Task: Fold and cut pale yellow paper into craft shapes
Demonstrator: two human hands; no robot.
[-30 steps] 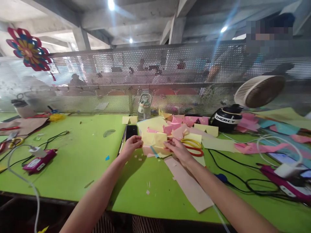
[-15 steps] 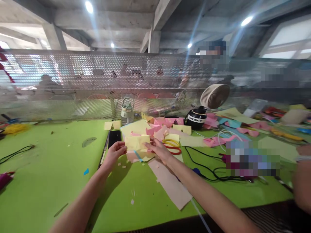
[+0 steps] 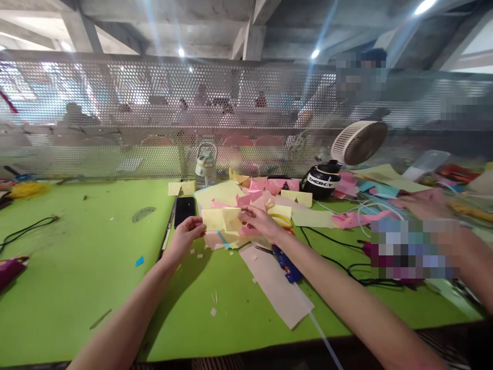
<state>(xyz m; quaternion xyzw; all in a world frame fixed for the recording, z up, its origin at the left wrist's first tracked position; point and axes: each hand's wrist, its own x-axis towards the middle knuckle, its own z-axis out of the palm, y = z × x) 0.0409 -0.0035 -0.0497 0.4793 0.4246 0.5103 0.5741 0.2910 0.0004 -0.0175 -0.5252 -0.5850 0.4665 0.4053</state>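
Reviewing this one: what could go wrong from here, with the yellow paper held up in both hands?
The yellow paper looks thin and is held near its sides by the left hand and right hand, so uneven pressure might crease it.

The blue tool lies close by the right forearm, which could bump it.

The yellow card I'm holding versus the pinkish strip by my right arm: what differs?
The card is yellow; the strip pinkish. The strip is longer than the card. Your left hand and right hand hold the card up; the strip lies on the table. Both look like paper.
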